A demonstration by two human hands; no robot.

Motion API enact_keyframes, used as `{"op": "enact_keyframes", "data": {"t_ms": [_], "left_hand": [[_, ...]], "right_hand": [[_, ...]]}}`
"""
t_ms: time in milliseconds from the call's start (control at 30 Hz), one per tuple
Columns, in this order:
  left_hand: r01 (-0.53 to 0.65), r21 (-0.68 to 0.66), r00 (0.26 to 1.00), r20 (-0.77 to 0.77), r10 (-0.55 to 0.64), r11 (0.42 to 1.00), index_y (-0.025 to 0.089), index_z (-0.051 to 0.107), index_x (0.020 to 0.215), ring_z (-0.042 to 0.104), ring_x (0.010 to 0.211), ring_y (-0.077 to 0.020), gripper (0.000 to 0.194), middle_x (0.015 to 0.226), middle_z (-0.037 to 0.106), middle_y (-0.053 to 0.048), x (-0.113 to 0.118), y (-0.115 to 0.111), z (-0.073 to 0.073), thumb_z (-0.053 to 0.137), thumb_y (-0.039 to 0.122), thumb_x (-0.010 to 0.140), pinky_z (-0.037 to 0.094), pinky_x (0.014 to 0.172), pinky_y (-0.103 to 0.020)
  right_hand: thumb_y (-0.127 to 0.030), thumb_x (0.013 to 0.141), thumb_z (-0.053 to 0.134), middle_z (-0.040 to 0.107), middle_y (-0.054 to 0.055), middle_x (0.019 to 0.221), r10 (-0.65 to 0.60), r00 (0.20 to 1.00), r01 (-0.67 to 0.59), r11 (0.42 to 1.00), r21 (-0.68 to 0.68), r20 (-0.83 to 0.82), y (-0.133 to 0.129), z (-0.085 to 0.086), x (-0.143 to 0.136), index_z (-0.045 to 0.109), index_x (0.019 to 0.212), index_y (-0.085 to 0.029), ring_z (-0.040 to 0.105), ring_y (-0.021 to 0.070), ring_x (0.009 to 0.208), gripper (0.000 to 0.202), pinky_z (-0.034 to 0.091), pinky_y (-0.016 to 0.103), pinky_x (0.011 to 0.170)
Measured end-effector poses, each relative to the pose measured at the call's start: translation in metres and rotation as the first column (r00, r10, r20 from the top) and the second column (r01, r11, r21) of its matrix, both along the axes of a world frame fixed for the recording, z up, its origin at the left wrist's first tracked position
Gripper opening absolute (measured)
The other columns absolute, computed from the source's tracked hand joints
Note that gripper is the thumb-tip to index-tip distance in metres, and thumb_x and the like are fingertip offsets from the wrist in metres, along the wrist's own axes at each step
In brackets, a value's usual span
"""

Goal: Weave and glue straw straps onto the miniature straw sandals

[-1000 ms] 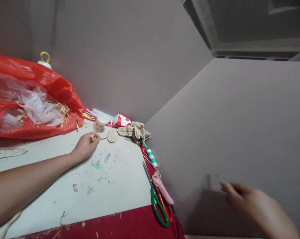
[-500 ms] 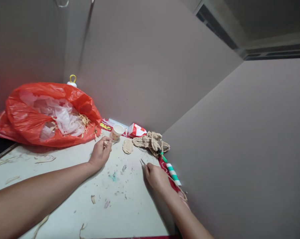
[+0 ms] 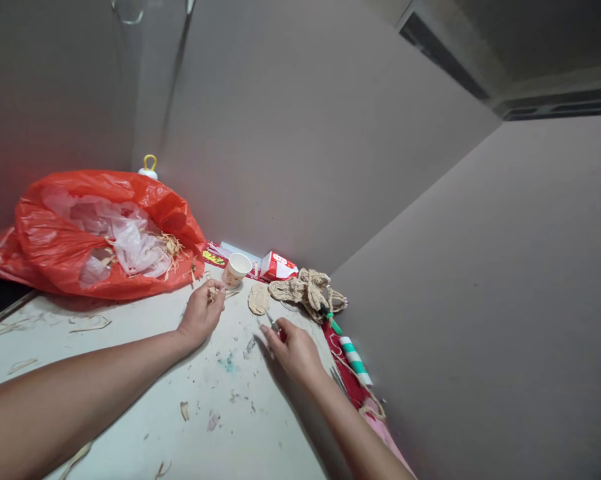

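My left hand (image 3: 203, 313) is closed on a small piece of pale straw (image 3: 212, 293), mostly hidden by the fingers. A thin pointed metal tool (image 3: 271, 320) sticks out of my closed right hand (image 3: 293, 350); a bit of dark red shows by the fingers, and its exact kind is unclear. The tip points up and away, towards a flat oval woven straw sole (image 3: 258, 300) lying on the table. Just beyond my left hand stands a paper cup (image 3: 237, 269). Several woven straw slippers (image 3: 308, 292) lie in a heap beyond my right hand.
A red plastic bag (image 3: 45, 247) with straw scraps and clear plastic fills the far left. By the back wall lie a red-and-white box (image 3: 279, 267) and, along the right edge, a green-and-white striped roll (image 3: 355, 360). Straw scraps lie on the white table (image 3: 245, 427).
My right hand has moved left with the pointed tool, closer to my left hand and the woven sole. My left hand has stayed nearly in place. The view has shifted slightly.
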State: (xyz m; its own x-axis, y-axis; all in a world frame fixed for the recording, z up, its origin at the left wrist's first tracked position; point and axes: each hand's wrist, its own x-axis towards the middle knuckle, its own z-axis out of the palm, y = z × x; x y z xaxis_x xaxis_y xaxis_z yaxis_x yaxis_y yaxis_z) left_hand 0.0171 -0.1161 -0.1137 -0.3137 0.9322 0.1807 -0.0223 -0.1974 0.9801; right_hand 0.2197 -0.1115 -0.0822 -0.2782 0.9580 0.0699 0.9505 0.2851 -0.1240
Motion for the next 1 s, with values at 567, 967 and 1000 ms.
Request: {"op": "enact_keyframes", "data": {"t_ms": [567, 967, 1000], "left_hand": [[0.009, -0.002, 1.000, -0.007, -0.010, 1.000, 0.018, 0.057, 0.087, 0.047, 0.048, -0.0131, 0.019, 0.052, 0.049, 0.006, 0.001, 0.001, -0.004, 0.052, 0.033, 0.077, 0.036, 0.049, -0.022], [-0.026, -0.018, 1.000, -0.016, 0.026, 1.000, 0.019, 0.055, 0.090, 0.045, 0.047, -0.0117, 0.018, 0.056, 0.050, 0.006, -0.001, 0.003, -0.002, 0.050, 0.032, 0.079, 0.036, 0.049, -0.022], [-0.033, -0.018, 0.999, -0.017, 0.032, 0.999, 0.019, 0.055, 0.091, 0.045, 0.047, -0.0115, 0.018, 0.057, 0.050, 0.006, -0.003, 0.003, -0.001, 0.049, 0.032, 0.080, 0.036, 0.049, -0.022]], "right_hand": [[-0.062, 0.075, 0.057, 0.072, 0.006, 0.079, -0.214, 0.962, 0.218, 0.976, 0.008, -0.168, 0.063, 0.020, 0.016, 0.061, 0.097, -0.017, 0.065, 0.0209, 0.068, 0.051, 0.041, 0.025, 0.056], [-0.039, 0.095, 0.039, 0.071, 0.010, 0.083, -0.189, 0.980, 0.180, 0.973, 0.142, 0.055, 0.054, 0.008, 0.045, 0.065, 0.090, -0.021, 0.064, 0.0235, 0.076, 0.032, 0.034, 0.030, 0.064], [-0.038, 0.095, 0.040, 0.071, 0.009, 0.079, -0.158, 0.985, 0.148, 0.981, 0.127, 0.070, 0.051, -0.004, 0.038, 0.065, 0.085, -0.021, 0.063, 0.0230, 0.074, 0.032, 0.033, 0.030, 0.063]]}}
